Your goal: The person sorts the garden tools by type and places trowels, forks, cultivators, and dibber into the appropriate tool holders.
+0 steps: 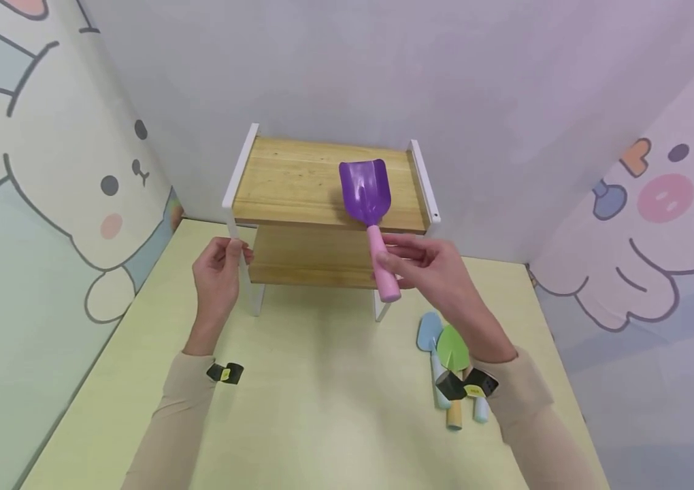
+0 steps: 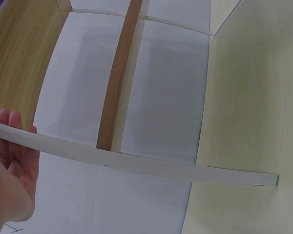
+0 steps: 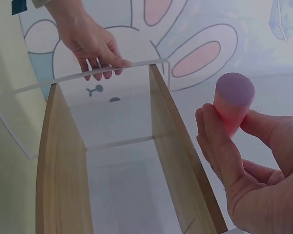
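In the head view my right hand [image 1: 439,272] grips the pink handle of a toy shovel [image 1: 367,190] with a purple scoop-shaped blade. The blade points away from me and appears over the right part of the top board of a small two-tier shelf [image 1: 292,180]. From the right wrist view, the handle's round end [image 3: 235,90] stands between thumb and fingers; the blade is hidden there. My left hand [image 1: 217,269] holds the shelf's white front-left post, with its fingers [image 2: 15,122] behind the post in the left wrist view.
On the pale floor [image 1: 322,408] at right lie several more toy garden tools, including a blue shovel [image 1: 429,331] and a green one [image 1: 452,348], partly covered by my right forearm. A grey wall [image 1: 347,75] stands behind the shelf, with cartoon-printed walls on both sides.
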The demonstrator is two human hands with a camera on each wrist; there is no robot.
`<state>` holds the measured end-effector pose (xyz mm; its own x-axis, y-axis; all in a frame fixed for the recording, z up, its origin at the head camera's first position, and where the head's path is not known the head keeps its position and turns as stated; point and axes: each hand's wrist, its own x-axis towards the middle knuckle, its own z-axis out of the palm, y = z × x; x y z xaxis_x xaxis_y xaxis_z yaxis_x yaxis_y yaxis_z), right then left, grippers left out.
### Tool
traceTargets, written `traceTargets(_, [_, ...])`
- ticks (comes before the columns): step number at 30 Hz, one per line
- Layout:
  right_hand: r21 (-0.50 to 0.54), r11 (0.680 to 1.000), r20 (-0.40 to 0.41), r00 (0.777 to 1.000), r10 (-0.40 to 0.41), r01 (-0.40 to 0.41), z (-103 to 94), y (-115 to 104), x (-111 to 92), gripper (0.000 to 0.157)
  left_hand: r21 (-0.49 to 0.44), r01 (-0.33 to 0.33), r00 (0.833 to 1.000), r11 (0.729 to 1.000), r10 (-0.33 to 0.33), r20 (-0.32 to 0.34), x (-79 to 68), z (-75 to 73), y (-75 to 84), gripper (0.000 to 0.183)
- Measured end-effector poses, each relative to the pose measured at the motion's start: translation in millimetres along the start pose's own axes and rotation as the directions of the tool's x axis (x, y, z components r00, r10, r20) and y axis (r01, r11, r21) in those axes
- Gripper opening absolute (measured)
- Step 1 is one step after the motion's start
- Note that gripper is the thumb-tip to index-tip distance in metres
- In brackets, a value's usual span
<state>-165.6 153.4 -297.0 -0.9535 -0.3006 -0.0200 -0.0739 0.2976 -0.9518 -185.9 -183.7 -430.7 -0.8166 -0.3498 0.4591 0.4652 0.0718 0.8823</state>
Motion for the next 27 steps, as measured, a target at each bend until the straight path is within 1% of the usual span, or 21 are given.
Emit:
traceTargets(4, [0.008,1.0,0.005,1.0,-0.005,0.005,0.9,-5.5,6.7,0.05,0.004,-0.001,1.0,1.0,0.001,0.001,-0.4,1.2,1.1,0.029])
traceTargets(10, [-0.015,1.0,0.004,1.0,-0.007,0.007,4.9,-11.3,19.0,0.052,0.011,-0.005,1.0,1.0,0.005,0.001,-0.5,0.7,0.6,0.029])
traceTargets(15, [0.012,1.0,0.011,1.0,-0.007,0.007,9.8,-15.4,29.7,0.051,0.016,-0.001,1.0,1.0,0.001,0.002,-0.4,0.0,0.7,0.029])
traceTargets(20, [0.032,0.999,0.026,1.0,-0.005,0.005,13.6,-18.9,39.1,0.047,-0.002,0.0,1.0,1.0,0.0,0.006,0.2,-0.2,-0.9,0.029])
traceTargets(27, [0.052,0.999,0.051,0.999,0.0,-0.003,19.3,-25.0,47.3,0.048,0.002,0.01,1.0,1.0,-0.01,0.001,-0.3,-0.7,0.2,0.029])
